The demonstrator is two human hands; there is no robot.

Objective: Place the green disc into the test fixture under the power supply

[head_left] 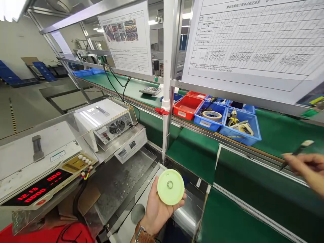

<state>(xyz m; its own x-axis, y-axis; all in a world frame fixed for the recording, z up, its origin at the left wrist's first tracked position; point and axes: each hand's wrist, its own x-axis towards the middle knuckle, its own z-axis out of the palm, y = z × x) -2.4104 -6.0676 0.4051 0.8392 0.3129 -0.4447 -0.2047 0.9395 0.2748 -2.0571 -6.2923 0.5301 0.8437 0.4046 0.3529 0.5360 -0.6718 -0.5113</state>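
Note:
My left hand (158, 211), with a brown watch strap at the wrist, is closed around the edge of a pale green round disc (174, 192). The disc faces me and has a small round hub at its centre and a faint dark mark near its upper rim. At the far right, my right hand (307, 167) grips a thin dark stick with a pale tip, which looks like a small brush (301, 146). It is held over the green bench, apart from the disc. Some of the right hand's fingers are blurred.
A power supply (37, 189) with red digits stands at the left, beside another fan-backed unit (108, 125). On the shelf are a red bin (187, 107), a blue bin (210, 116) with a tape roll, and a blue bin (240, 130) with pliers. A white pipe (167, 67) rises centrally.

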